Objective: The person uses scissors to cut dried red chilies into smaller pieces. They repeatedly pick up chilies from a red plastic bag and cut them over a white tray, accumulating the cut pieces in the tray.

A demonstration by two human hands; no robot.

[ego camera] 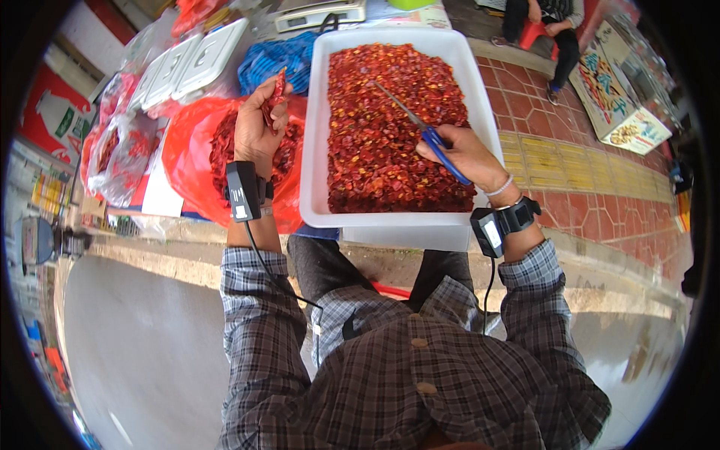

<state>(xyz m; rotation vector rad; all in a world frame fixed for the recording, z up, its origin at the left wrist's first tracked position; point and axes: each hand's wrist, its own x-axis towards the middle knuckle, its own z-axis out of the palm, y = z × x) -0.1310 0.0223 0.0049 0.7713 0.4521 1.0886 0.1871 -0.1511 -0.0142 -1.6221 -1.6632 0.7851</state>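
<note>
My left hand grips several dried red chillies, their ends sticking up past the fingers. Beneath it lies a red plastic bag, spread wide, with whole dried chillies inside. My right hand holds scissors with blue handles. Their blades look closed, or nearly so, and point up and left above the cut chilli pieces. Those pieces, with yellow seeds among them, fill a deep white plastic tub in front of me.
A blue plastic bag and lidded white containers stand behind the red bag. Beyond the tub is a scale. Clear bags sit at left. A person sits on a red stool; a printed box stands on the paving.
</note>
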